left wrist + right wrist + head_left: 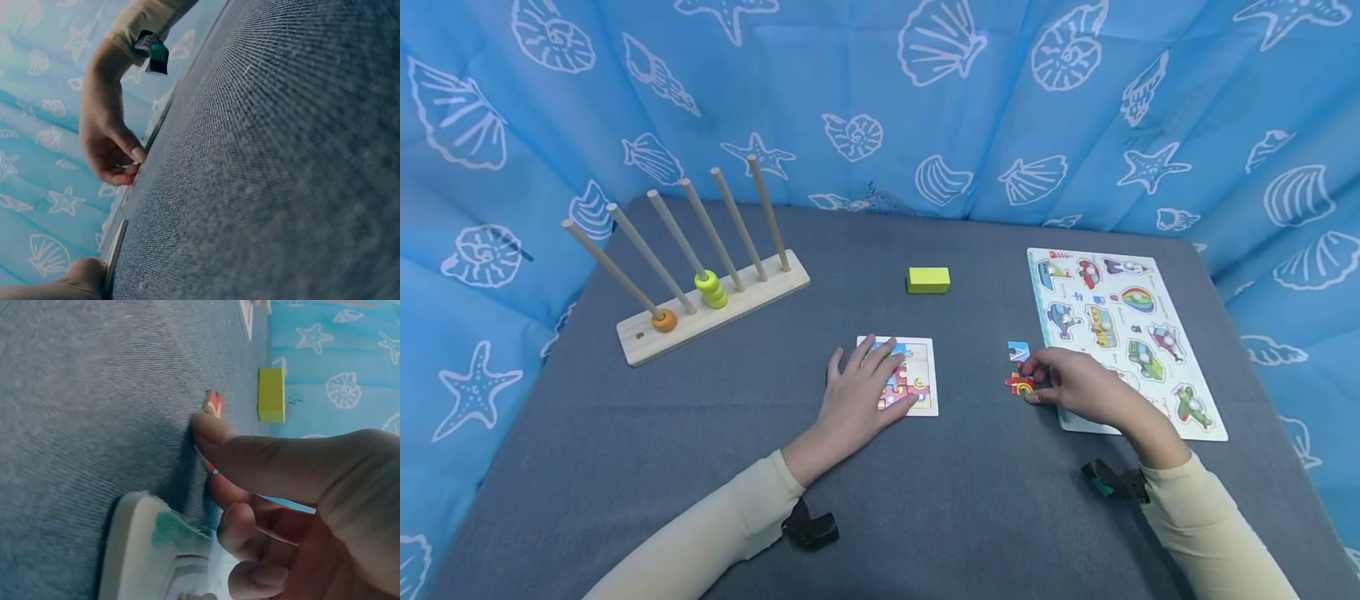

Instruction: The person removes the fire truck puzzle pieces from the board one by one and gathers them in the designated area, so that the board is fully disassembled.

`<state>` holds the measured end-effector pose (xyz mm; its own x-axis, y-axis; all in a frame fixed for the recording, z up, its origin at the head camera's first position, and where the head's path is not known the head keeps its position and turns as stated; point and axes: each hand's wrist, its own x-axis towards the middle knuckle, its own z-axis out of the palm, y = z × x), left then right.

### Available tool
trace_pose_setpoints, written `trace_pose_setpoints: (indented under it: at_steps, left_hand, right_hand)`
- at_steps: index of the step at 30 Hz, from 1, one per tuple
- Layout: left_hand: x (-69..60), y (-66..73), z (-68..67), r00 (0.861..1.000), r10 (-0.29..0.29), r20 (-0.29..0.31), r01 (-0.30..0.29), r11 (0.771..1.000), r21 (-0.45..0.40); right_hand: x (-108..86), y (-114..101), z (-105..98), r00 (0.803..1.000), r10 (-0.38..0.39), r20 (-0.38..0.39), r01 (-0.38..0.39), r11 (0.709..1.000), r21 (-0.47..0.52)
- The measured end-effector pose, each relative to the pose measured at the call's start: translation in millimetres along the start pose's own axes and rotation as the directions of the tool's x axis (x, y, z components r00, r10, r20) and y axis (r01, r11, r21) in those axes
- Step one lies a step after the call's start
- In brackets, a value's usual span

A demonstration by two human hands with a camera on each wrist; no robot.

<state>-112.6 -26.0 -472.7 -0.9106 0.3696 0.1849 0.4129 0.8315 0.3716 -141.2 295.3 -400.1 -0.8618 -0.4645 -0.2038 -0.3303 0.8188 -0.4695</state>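
My left hand (859,398) lies on a small white-framed jigsaw puzzle (933,379) with its fingers spread. Pieces in pink, yellow and blue show between and beside the fingers; the rest is covered. Between the thumb and fingers of my right hand (1086,385) is a red and yellow jigsaw piece (1019,384), pinched by its right side. In the right wrist view the red piece (214,403) stands tilted above the cloth, partly hidden by the thumb. A blue and white jigsaw piece (1018,351) is just beyond it.
A large picture board (1112,379) of vehicle shapes lies partly under my right hand. Beyond the small puzzle sits a yellow-green block (928,281). At the back left stands a wooden peg rack (752,287) with green and orange beads. Blue shell-print curtain (865,83) borders the table.
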Motion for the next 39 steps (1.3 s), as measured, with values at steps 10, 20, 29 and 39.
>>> trace_pose_setpoints:
  at_steps: [10, 20, 29, 39]
  left_hand:
    - [0.1, -0.3, 0.0, 1.0, -0.005, 0.012, 0.005, 1.0, -0.001]
    - [-0.8, 1.5, -2.6, 0.999, -0.023, 0.038, 0.025, 0.999, -0.035]
    - [0.0, 1.3, -2.3, 0.999, -0.021, 0.041, 0.023, 0.998, -0.053]
    - [-1.5, 1.3, -2.0, 0.997, -0.067, 0.03, 0.069, 0.996, -0.057]
  right_hand:
    - [1.4, -1.1, 0.0, 0.999, -0.034, -0.008, 0.034, 0.998, -0.046]
    - [6.4, -32.7, 8.5, 0.991, -0.109, -0.076, 0.105, 0.993, -0.052]
    - [25.7, -61.6, 20.9, 0.991, -0.132, -0.028, 0.134, 0.987, 0.086]
    - [49.5, -86.1, 37.6, 0.988, -0.15, -0.026, 0.152, 0.983, 0.098]
